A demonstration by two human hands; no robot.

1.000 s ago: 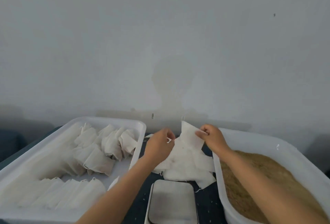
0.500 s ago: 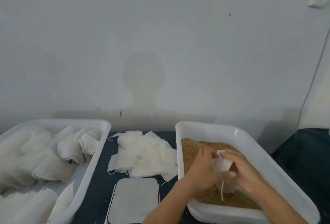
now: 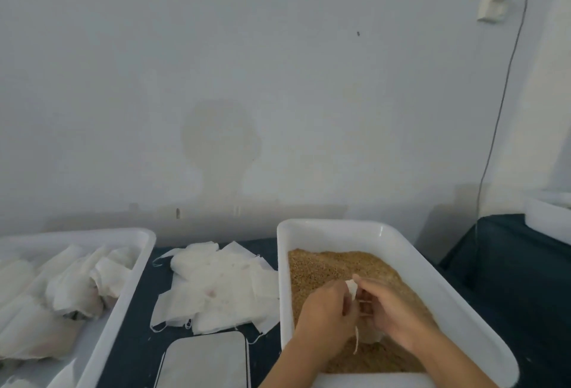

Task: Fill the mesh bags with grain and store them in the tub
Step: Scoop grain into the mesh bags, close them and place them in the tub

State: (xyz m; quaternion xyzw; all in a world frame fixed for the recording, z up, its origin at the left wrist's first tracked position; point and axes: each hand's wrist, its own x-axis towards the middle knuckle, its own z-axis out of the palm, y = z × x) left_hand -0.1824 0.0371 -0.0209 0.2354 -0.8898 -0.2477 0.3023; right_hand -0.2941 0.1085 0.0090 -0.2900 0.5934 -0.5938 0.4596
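A white tub at the right holds brown grain. Over the grain my left hand and my right hand hold one small white mesh bag between them, fingers curled on its edges. Most of the bag is hidden by my hands; its drawstring dangles below. A heap of empty mesh bags lies on the dark table between the tubs. The white tub at the left holds several filled bags.
A flat grey scale sits at the table's front edge below the heap. A wall stands close behind the tubs, with a cable running down it at the right. Another white container shows at the far right edge.
Both hands carried one bag from the heap to the right, into the grain tub. In the last half second they closed tighter round it, hiding most of it. The view turned right.
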